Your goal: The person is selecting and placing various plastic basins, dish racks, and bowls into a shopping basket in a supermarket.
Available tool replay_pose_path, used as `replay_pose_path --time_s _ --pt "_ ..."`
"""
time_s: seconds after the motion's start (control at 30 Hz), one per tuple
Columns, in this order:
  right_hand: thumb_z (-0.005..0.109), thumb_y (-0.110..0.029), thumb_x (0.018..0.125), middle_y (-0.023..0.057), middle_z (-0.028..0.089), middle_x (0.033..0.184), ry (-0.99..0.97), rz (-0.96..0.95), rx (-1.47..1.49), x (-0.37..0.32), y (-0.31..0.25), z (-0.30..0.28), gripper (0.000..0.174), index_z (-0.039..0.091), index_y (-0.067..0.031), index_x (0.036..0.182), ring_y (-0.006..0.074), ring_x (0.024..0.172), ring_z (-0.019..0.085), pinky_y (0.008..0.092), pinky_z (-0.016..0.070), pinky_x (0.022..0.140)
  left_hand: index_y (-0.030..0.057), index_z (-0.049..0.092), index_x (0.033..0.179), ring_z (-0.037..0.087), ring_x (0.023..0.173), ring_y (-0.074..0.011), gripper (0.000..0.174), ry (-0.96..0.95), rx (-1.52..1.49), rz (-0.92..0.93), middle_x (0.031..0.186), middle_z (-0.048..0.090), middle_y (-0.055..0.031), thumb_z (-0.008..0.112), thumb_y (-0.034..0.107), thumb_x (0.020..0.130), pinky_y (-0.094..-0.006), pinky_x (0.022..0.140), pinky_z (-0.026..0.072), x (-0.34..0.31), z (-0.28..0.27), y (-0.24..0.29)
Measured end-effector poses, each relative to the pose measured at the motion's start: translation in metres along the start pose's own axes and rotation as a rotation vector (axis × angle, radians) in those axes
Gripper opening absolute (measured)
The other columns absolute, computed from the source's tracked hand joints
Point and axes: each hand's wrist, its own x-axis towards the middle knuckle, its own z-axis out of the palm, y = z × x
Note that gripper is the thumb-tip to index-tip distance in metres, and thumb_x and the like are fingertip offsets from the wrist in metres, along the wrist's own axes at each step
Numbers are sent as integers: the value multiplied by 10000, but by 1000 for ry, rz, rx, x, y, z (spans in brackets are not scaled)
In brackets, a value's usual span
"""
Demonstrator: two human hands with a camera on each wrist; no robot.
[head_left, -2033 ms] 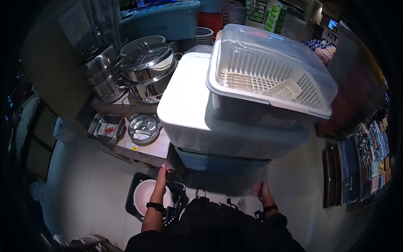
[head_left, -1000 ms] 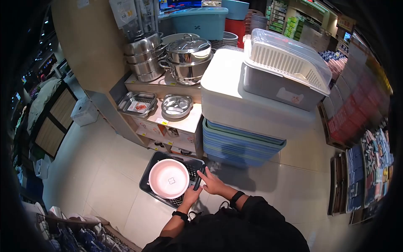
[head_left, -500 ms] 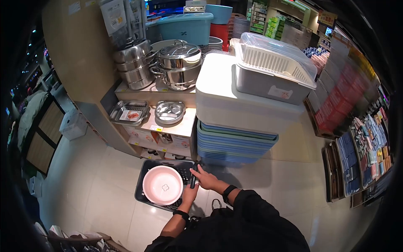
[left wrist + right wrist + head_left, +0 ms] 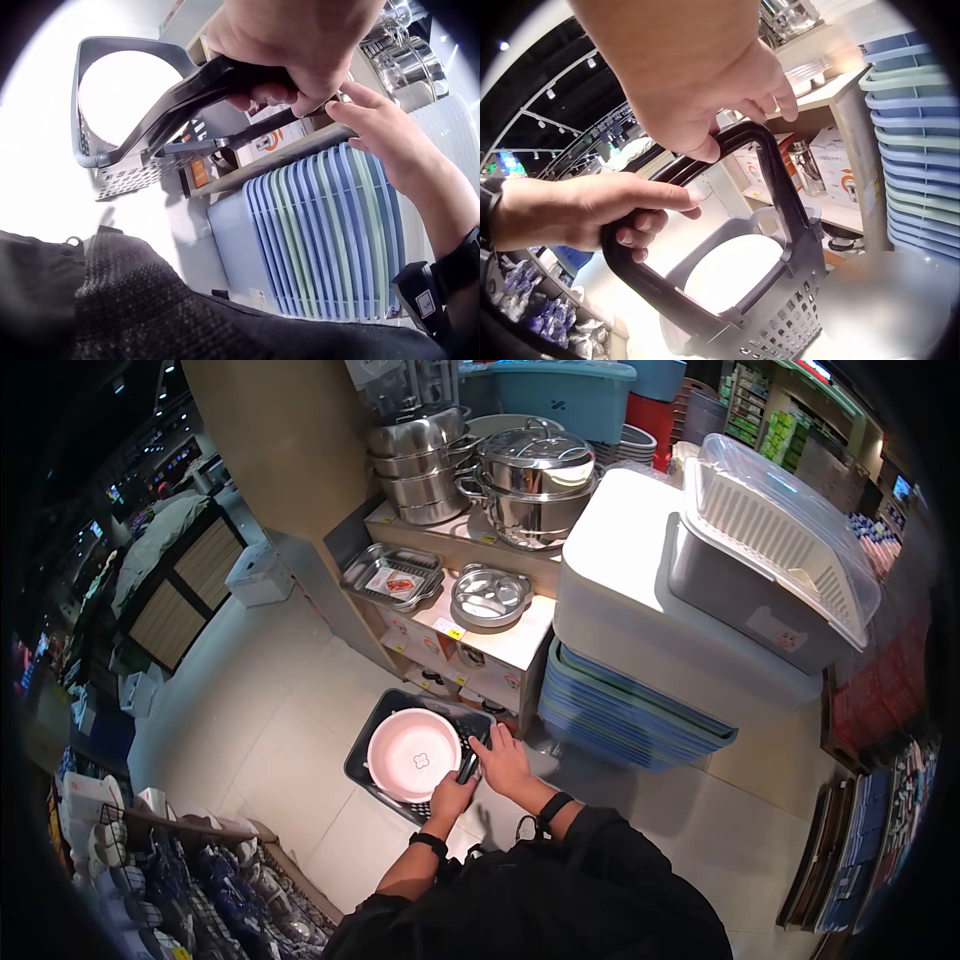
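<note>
A dark grey basket (image 4: 357,767) holds a round pale pink basin (image 4: 416,750). My left hand (image 4: 450,801) grips the basket's black handle (image 4: 774,176), with fingers curled under it, as the right wrist view shows. My right hand (image 4: 507,764) touches the same handle farther along; its fingers (image 4: 360,112) reach loosely over the bar and are not wrapped round it. In the left wrist view the basin (image 4: 124,94) is overexposed to white.
Steel pots (image 4: 535,480) and trays (image 4: 490,597) stand on a wooden shelf (image 4: 520,640) ahead. To the right, a big white bin (image 4: 650,610) bearing a grey dish rack (image 4: 745,600) tops stacked blue tubs (image 4: 625,710). Packaged goods (image 4: 215,890) lie at lower left.
My hands were apart and off the handle two seconds ago; they came together at it and remain there. The head view has turned, so the shelf and bins appear farther right.
</note>
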Motion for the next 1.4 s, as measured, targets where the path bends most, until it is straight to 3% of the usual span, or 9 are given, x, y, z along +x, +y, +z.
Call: replay_pose_path --time_s 0.17,0.2,0.5,0.53,0.7,0.77,0.97,1.1,1.4 --pt "621 -176 821 228 395 1438 -26 -57 177 19 -2 9 512 527 -210 1323 372 1273 460 486 478 902 45 667 1033 682 882 -365 489 90 -30 -31 890 701 -210 658 470 791 -434 811 522 1 -12 -10" --pt "612 -170 831 234 376 1452 -28 -81 188 22 -1 10 537 496 -210 1353 383 1270 468 496 482 898 0 673 1004 696 802 -310 482 93 -56 -43 834 698 -204 693 431 789 -383 743 523 -1 -18 -5" --pt "641 -162 819 220 338 1481 -78 -107 183 47 -18 17 584 476 -223 1376 369 1324 400 490 446 952 57 686 1030 684 882 -349 478 68 -95 -51 901 699 -211 672 462 776 -415 803 525 20 -41 -23" --pt "641 -162 819 220 338 1481 -85 -113 180 50 -20 17 584 476 -223 1376 369 1324 400 490 446 952 11 677 1016 693 790 -292 477 71 -82 -39 839 702 -188 684 434 794 -372 750 522 22 -44 -23" --pt "629 -154 826 227 337 1477 -86 -115 190 70 -33 25 541 488 -205 1346 396 1332 386 490 423 988 36 682 1022 689 800 -316 479 57 -54 -30 839 698 -193 668 459 797 -387 758 521 39 -64 -33" --pt "624 -149 827 234 334 1476 -91 -129 192 80 -40 26 527 491 -196 1334 404 1329 386 500 433 977 70 684 1004 671 917 -372 456 2 -68 -29 945 694 -221 650 472 791 -429 826 518 44 -76 -34" --pt "613 -139 831 254 340 1465 -98 -131 180 115 -61 44 502 502 -188 1318 406 1305 412 506 497 880 89 669 981 671 891 -371 432 -34 -83 -18 885 697 -192 628 484 812 -447 800 523 72 -104 -51" --pt "630 -148 826 269 317 1477 -154 -88 226 140 -86 49 539 473 -189 1340 417 1162 543 471 511 860 98 660 1003 668 889 -381 429 -5 -38 11 891 696 -193 631 482 814 -468 784 531 93 -123 -69" --pt "638 -148 805 289 318 1464 -192 -70 232 187 -132 68 585 456 -190 1359 404 1014 617 474 529 801 113 674 965 672 880 -359 392 12 -16 60 872 700 -166 646 470 806 -449 780 531 133 -183 -103"
